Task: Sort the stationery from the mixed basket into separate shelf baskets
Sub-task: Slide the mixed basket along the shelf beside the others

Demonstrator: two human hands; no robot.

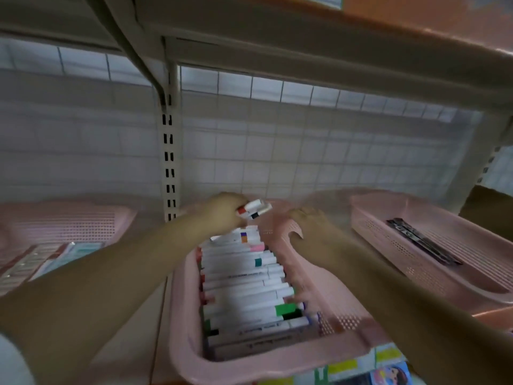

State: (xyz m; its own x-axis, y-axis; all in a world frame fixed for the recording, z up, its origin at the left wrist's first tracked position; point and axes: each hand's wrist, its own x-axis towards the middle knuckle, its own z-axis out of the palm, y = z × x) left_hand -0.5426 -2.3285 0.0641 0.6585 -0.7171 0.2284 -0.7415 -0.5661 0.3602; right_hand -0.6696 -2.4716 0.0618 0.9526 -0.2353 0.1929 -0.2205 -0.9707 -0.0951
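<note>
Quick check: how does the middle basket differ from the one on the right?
The middle basket is packed with white markers in a row; the right basket holds only a few dark items. The right hand is on the middle basket's rim; no hand touches the right basket. Both are pink perforated plastic.
</note>
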